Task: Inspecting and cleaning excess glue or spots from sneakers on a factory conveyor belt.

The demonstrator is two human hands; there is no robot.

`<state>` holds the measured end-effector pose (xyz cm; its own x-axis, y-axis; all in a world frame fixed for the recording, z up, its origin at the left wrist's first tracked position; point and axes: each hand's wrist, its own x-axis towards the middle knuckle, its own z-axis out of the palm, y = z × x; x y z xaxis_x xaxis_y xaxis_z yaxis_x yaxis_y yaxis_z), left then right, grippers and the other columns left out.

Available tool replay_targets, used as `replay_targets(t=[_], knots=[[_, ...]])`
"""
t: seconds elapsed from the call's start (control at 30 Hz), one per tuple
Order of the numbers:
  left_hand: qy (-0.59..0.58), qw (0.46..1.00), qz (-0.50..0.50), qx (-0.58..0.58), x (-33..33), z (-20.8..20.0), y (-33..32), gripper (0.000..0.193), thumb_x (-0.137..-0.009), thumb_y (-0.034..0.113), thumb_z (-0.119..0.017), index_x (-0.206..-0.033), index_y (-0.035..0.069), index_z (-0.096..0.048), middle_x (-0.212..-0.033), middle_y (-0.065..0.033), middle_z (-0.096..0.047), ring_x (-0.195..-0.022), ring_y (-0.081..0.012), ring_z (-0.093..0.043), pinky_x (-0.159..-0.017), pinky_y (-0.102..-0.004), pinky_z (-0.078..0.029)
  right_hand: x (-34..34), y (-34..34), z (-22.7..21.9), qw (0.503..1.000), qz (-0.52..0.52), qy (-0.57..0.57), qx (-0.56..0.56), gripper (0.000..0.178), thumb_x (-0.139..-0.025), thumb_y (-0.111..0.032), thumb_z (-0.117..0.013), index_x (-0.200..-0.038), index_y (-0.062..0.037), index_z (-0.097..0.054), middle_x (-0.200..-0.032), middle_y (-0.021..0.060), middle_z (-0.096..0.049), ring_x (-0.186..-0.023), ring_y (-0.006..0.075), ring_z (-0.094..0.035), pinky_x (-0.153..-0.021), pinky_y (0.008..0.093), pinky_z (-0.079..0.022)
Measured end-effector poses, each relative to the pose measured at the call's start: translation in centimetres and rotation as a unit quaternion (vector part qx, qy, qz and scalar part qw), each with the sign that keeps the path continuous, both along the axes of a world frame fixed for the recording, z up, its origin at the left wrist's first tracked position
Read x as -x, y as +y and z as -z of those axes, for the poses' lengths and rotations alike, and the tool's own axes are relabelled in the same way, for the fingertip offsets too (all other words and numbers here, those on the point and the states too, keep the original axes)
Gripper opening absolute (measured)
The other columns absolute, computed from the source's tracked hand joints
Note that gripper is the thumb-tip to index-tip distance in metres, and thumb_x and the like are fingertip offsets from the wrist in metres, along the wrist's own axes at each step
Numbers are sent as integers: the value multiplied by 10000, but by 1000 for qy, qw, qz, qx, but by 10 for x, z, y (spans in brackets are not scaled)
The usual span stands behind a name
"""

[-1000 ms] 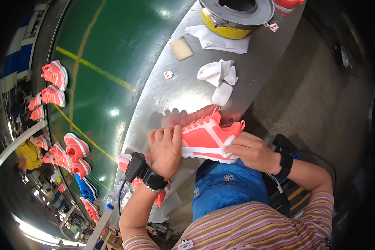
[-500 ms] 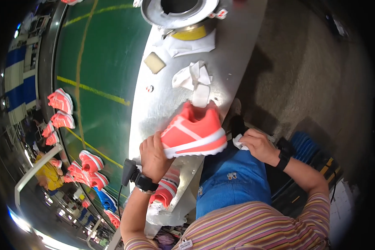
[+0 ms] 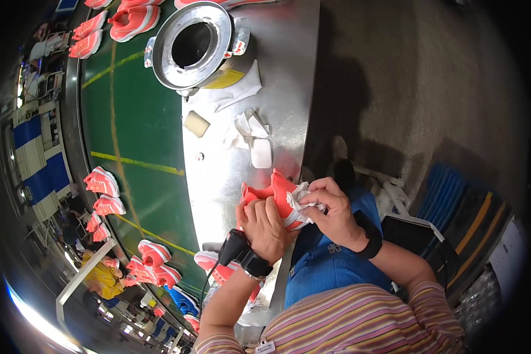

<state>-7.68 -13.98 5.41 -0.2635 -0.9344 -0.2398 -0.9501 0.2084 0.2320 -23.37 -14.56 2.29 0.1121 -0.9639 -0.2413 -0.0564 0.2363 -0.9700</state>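
A coral sneaker (image 3: 283, 187) with a white sole is tilted over the edge of the metal table, in front of my body. My left hand (image 3: 264, 231) wraps round its near side, hiding much of the upper and the toe. A crumpled white cloth (image 3: 298, 200) is pinched in the fingers of my right hand (image 3: 335, 213), which presses it against the shoe's heel end. Under my left forearm, another coral sneaker (image 3: 209, 261) lies partly hidden on the table.
On the metal table (image 3: 283, 88) stand a round metal pot with a ring-shaped top (image 3: 218, 76), a yellowish sponge (image 3: 196, 124), crumpled white cloths (image 3: 251, 127) and a white pad (image 3: 261, 154). At left, a green conveyor belt (image 3: 150, 192) carries several coral shoes (image 3: 102, 182). A person in yellow (image 3: 104, 277) is beyond.
My right hand has come left from above my lap and brought the cloth onto the shoe. The shoe has been turned and drawn nearer. The view has shifted, showing more of the belt.
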Motion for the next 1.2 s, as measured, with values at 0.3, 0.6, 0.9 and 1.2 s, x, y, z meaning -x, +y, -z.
replay_targets(t=[0.3, 0.6, 0.9, 1.2], knots=[[19, 999, -11, 49, 1, 11, 30, 751, -428, 300, -808, -1029, 13, -461, -904, -104, -507, -897, -280, -485, -895, -503, -275, -7, 0, 9, 996, 19, 37, -83, 105, -732, 11, -632, -815, 12, -568, -842, 110, -536, -765, 190, -568, -620, 263, -443], [22, 998, -26, 59, 4, 7, 37, 751, -405, 278, -804, -1020, 16, -461, -877, -96, -504, -874, -282, -484, -863, -500, -294, -5, 4, 4, 998, 16, 51, -42, 114, -731, -1, -622, -840, 2, -593, -795, 108, -549, -723, 201, -572, -618, 268, -437], [13, 996, 35, 75, 0, 1, 64, 634, -523, 346, -778, -994, 39, -485, -861, -78, -525, -907, -256, -508, -932, -516, -258, 21, 42, -15, 999, -44, 6, -11, 44, -768, 2, -597, -811, 0, -608, -847, 110, -566, -739, 213, -580, -623, 281, -456], [-136, 989, 17, 57, -16, 2, 73, 543, -712, 429, -670, -1107, 91, -513, -1050, -51, -557, -1079, -192, -474, -930, -459, -231, 41, 39, -1, 946, 90, -185, -251, 148, -827, -42, -604, -954, 33, -591, -906, 28, -555, -810, 82, -551, -670, 208, -462]])
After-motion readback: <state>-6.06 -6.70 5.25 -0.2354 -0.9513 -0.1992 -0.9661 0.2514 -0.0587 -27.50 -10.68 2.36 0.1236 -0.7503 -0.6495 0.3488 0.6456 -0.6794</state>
